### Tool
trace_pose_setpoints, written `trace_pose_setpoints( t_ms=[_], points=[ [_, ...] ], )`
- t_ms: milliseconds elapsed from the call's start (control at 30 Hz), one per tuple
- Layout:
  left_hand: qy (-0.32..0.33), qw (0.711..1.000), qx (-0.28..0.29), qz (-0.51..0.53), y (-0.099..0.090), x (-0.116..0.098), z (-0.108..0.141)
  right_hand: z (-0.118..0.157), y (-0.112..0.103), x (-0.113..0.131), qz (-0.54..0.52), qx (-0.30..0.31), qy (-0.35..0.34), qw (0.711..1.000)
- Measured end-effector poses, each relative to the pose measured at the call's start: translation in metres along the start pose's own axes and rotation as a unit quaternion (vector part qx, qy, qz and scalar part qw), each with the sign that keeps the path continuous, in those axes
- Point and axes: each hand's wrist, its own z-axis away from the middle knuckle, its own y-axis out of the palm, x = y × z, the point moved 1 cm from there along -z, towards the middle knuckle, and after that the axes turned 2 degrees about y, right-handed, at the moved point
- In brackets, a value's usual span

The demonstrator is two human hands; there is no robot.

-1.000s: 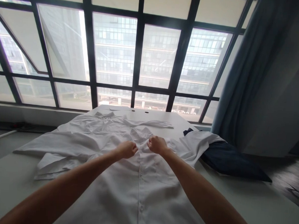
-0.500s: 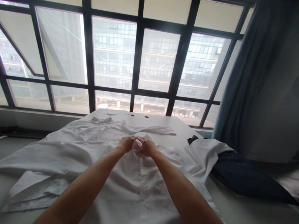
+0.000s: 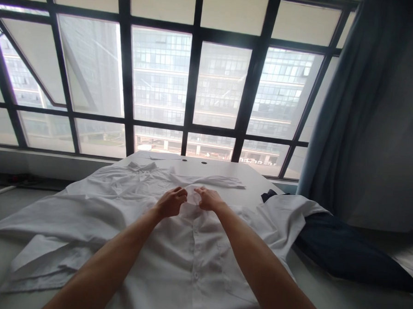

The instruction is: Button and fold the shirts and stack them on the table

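Note:
A white button-up shirt (image 3: 173, 259) lies front side up before me, its button strip running down the middle and a chest pocket to the right. At its neck, my left hand (image 3: 172, 201) is closed on the left side of the collar (image 3: 192, 196). My right hand (image 3: 207, 199) pinches the collar's right side, its index finger reaching along the cloth. A small gap separates the hands, with collar fabric showing between them. Another white shirt (image 3: 111, 182) lies spread out and wrinkled on the left, its collar toward the window.
Dark navy cloth (image 3: 347, 249) lies at the right, partly under a white sleeve (image 3: 290, 209). The white table (image 3: 226, 169) reaches back to a large black-framed window (image 3: 193, 80). A grey-blue curtain (image 3: 347, 111) hangs on the right.
My hands have moved apart from each other along the collar, the left one going left and the right one slightly right. More of the collar shows between them.

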Motion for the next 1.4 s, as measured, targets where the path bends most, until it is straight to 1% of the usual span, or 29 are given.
trace_pose_setpoints(
  t_ms=[100,200,267,367,433,467,533,567,633,700,767,833,900,1000,1067,1167,1233,1300,1400],
  points=[
    [0.020,0.999,-0.034,0.030,-0.002,-0.005,0.002,-0.001,-0.003,0.001,0.001,-0.012,-0.007,1.000],
    [0.018,0.998,-0.037,0.040,-0.003,-0.010,0.003,-0.003,-0.002,0.003,-0.005,-0.018,-0.031,0.999],
    [0.033,0.998,-0.030,0.039,-0.004,-0.014,0.002,-0.005,0.001,0.006,-0.003,-0.016,-0.037,0.999],
    [0.080,0.996,-0.017,0.032,-0.006,-0.019,0.001,-0.009,0.003,0.008,0.017,-0.026,-0.018,0.999],
    [0.095,0.995,-0.032,0.031,-0.005,-0.019,0.002,-0.010,0.002,0.006,0.028,-0.042,-0.002,0.999],
    [0.089,0.994,-0.050,0.032,-0.004,-0.017,0.003,-0.010,0.001,0.005,0.029,-0.051,0.004,0.998],
    [0.049,0.993,-0.097,0.039,0.000,-0.011,0.004,-0.006,-0.001,-0.001,0.025,-0.078,0.017,0.997],
    [0.010,0.992,-0.118,0.043,0.002,-0.008,0.005,-0.003,-0.002,-0.004,0.021,-0.095,0.026,0.995],
    [-0.099,0.983,-0.141,0.056,0.008,0.000,0.006,0.006,-0.001,-0.012,0.001,-0.140,0.060,0.988],
    [-0.208,0.966,-0.138,0.073,0.013,0.006,0.007,0.015,0.003,-0.020,-0.036,-0.182,0.095,0.978],
    [-0.277,0.950,-0.118,0.087,0.016,0.008,0.006,0.023,0.011,-0.026,-0.084,-0.213,0.107,0.968],
    [-0.302,0.944,-0.093,0.094,0.019,0.008,0.004,0.029,0.019,-0.032,-0.125,-0.233,0.091,0.960],
    [-0.293,0.948,-0.080,0.093,0.022,0.008,0.003,0.032,0.025,-0.038,-0.164,-0.253,0.082,0.950],
    [-0.265,0.952,-0.104,0.109,0.025,0.012,0.002,0.035,0.028,-0.051,-0.233,-0.267,0.080,0.932],
    [-0.265,0.942,-0.122,0.166,0.027,0.018,0.002,0.035,0.030,-0.059,-0.279,-0.236,0.066,0.928],
    [-0.281,0.906,-0.109,0.297,0.027,0.025,0.002,0.034,0.034,-0.066,-0.329,-0.141,0.034,0.933],
    [-0.298,0.867,-0.097,0.388,0.026,0.027,0.001,0.033,0.037,-0.067,-0.349,-0.110,0.014,0.931],
    [-0.319,0.813,-0.099,0.477,0.024,0.027,0.000,0.031,0.038,-0.065,-0.369,-0.116,-0.004,0.922],
    [-0.356,0.718,-0.101,0.590,0.020,0.026,-0.002,0.029,0.038,-0.063,-0.407,-0.115,-0.007,0.906]
  ],
)
